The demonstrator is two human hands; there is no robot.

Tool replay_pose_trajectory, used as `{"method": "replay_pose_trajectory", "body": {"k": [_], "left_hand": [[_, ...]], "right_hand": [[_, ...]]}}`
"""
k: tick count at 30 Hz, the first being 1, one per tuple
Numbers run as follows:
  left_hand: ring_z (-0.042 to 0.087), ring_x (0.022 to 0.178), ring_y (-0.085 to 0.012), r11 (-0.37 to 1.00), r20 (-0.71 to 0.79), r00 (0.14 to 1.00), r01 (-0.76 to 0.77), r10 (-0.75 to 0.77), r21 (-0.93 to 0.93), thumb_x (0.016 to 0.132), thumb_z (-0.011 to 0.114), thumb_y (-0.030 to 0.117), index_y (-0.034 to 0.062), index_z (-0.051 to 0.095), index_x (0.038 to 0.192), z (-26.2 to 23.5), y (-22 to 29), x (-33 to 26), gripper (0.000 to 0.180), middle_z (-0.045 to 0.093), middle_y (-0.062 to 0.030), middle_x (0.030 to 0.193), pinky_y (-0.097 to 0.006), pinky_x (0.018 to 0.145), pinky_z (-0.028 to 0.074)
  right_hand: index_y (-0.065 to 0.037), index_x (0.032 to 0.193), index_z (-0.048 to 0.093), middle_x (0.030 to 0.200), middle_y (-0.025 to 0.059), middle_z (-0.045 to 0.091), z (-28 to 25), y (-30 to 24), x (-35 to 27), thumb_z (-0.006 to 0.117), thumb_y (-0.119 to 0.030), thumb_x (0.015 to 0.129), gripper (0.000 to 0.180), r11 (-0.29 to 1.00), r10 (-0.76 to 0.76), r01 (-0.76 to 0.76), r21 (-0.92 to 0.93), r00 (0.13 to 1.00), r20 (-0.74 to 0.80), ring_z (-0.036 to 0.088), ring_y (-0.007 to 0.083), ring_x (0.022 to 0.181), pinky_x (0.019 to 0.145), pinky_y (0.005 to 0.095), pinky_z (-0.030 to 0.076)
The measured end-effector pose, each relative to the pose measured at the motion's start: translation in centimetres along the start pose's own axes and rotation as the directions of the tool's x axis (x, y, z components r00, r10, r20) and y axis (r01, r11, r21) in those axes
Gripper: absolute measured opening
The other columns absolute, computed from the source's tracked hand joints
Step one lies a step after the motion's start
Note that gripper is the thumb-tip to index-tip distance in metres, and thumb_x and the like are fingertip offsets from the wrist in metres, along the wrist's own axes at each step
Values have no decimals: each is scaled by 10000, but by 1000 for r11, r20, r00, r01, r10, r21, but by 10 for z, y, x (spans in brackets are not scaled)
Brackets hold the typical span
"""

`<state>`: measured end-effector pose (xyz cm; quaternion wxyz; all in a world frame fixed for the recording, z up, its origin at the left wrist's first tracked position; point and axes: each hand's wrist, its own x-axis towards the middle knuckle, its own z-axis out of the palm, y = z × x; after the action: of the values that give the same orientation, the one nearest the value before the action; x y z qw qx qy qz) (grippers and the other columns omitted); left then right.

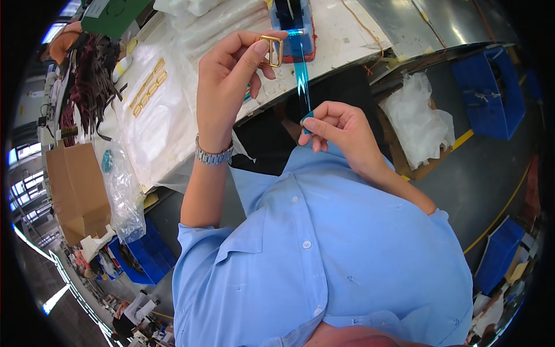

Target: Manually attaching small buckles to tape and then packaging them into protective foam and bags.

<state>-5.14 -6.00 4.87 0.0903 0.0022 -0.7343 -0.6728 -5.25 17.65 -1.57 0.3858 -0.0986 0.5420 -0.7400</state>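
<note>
My left hand [234, 69] pinches a gold metal buckle [279, 53] between thumb and fingertips, above the front edge of the white table. The buckle is a rounded rectangle with a bar across it. My right hand [335, 127] grips the near end of a shiny blue film tape [301, 72], held low in front of my shirt. The tape stretches taut up to a blue tape dispenser [308, 34] at the table edge. Several more gold buckles [149, 87] lie in rows on white sheeting to the left.
A white table [364, 26] carries plastic sheeting. Dark red strips [95, 81] hang at the far left, above a cardboard box [78, 191] and a clear plastic bag [127, 202]. Blue bins [491, 87] stand on the floor at right, near a carton with white wrapping [419, 118].
</note>
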Motion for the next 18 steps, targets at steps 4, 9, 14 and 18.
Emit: {"method": "replay_pose_trajectory", "body": {"k": [4, 9, 14, 18], "left_hand": [[684, 618, -81, 994, 19, 999, -36, 34, 103, 1106, 638, 169, -17, 732, 1161, 13, -8, 12, 215, 769, -51, 938, -224, 537, 469], [694, 583, -101, 959, 2, 999, -49, 50, 278, 1114, 621, 187, 17, 717, 1195, 21, -11, 13, 212, 741, -59, 861, -232, 529, 476], [671, 580, -65, 939, 13, 1000, -6, 1, 343, 1141, 580, 207, 1, 687, 1200, 18, -9, 13, 240, 763, -40, 1062, -192, 442, 413], [673, 628, -72, 971, 19, 999, -29, 26, 236, 1108, 642, 180, -14, 733, 1216, 18, -11, 12, 240, 765, -44, 1075, -214, 505, 468]], "right_hand": [[-18, 991, 695, 910, 115, 807, 4, 14, 7, 719, -159, 1061, 159, 997, 14, -16, 77, 999, 31, 684, 81, 695, 622, 230, 508], [-18, 987, 694, 911, 110, 807, -3, 35, 10, 721, -160, 1056, 160, 997, 49, -49, 55, 999, 0, 687, 82, 698, 617, 231, 508], [-15, 989, 696, 932, 117, 812, 1, 33, 1, 719, -160, 1056, 162, 999, 44, -44, 6, 999, -6, 691, 84, 700, 614, 223, 505], [-3, 995, 699, 967, 133, 820, 6, 34, -1, 707, -148, 1062, 159, 999, -51, 51, -3, 997, -50, 715, 90, 731, 612, 220, 506]]}}
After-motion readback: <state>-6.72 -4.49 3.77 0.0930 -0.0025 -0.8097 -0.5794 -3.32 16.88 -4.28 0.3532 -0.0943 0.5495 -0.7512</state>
